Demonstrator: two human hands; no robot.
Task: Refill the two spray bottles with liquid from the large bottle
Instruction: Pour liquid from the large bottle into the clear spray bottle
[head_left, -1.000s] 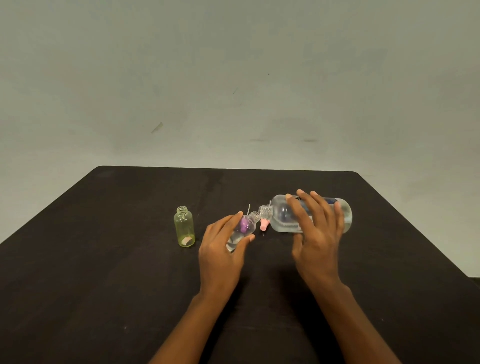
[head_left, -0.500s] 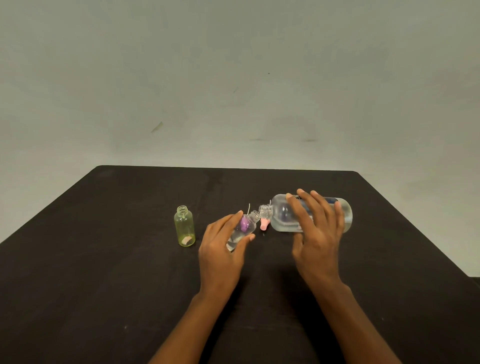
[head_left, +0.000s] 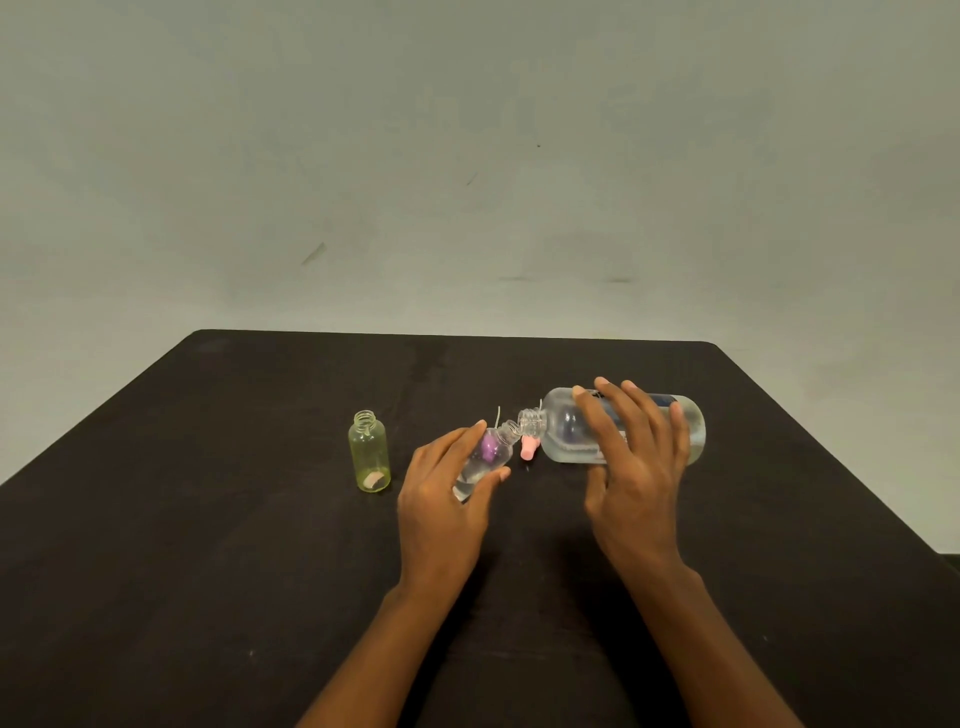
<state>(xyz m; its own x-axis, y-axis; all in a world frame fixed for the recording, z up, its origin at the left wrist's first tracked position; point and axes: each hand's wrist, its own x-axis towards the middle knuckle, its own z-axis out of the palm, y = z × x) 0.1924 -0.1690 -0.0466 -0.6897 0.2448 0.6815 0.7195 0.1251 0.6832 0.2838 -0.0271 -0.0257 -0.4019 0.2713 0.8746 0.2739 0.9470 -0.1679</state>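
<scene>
Large bottle: clear, held off the tabletop, long axis near horizontal and running left-right. The open threaded neck points left and the base points right. Liquid is pooled along its lower side.

Right hand grips it from the near side, fingers spread over the top of the body and thumb underneath. The hand covers most of the label.

Clear spray bottle, with a purple patch on it: tilted, long axis diagonal, open neck pointing up and right at the large bottle's mouth. The two mouths are touching or just apart, cannot tell which. There is some liquid in its low end. Left hand wraps round it, thumb on the right side and fingers on the left, hiding the base.

Pink piece sits just below and behind the two necks, partly hidden. A thin pale tube sticks up beside the small bottle's neck; cannot tell what it's attached to.

Yellow-green bottle: upright on the tabletop, uncapped neck pointing up, something pale at the bottom. It stands left of the left hand, not touching it.

Plain grey wall behind.
</scene>
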